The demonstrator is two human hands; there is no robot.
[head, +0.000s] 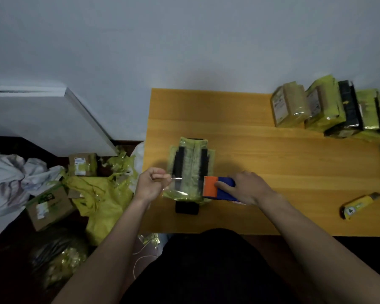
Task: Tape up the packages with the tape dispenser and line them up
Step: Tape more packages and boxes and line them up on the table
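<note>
Package [190,172] lies lengthwise away from the person — left fingers [162,177] pinch tape [176,178], right fingers [223,185] clamp dispenser [217,186].

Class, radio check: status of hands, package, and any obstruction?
Left hand pinches tape end; right hand grips tape dispenser. Tape stretched across package. Nothing obstructing.

Two bare forearms, no sleeves reaching the wrists. No watch, ring or glove on the left hand [150,186] or the right hand [247,187]. Dark, black-looking clothing [206,266] covers the lap and torso, plain, no visible print. A thin pale cord [140,260] hangs just left of the clothing.
</note>
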